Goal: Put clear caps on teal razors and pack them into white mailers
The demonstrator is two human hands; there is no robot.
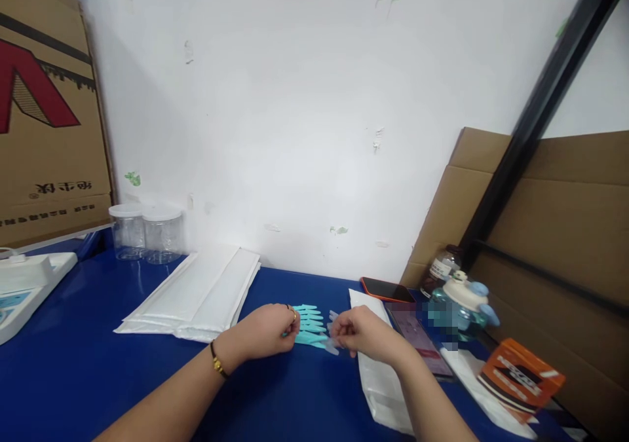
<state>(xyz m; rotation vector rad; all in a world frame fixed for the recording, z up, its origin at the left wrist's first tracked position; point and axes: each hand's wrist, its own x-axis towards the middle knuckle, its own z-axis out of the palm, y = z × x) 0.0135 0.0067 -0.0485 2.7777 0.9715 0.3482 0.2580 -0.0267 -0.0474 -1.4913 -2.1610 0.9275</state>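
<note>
Several slim teal plastic sticks (309,316) lie side by side in a row on the blue table, between my two hands. My left hand (269,331) is closed at their left ends, its fingers pinched on the nearest teal stick; the grip itself is partly hidden. A translucent plastic tip (331,347) sits at the right end of that nearest stick. My right hand (366,334) has its fingers curled and pinched at this tip. More translucent tips show just beyond the right fingers, partly covered by them.
White padded envelopes (196,291) lie left, near two lidded clear jars (163,236) and a power strip (29,278). To the right are another white envelope (381,383), a phone (388,289), a teal bottle (464,308), a brown bottle (439,272) and an orange box (521,380).
</note>
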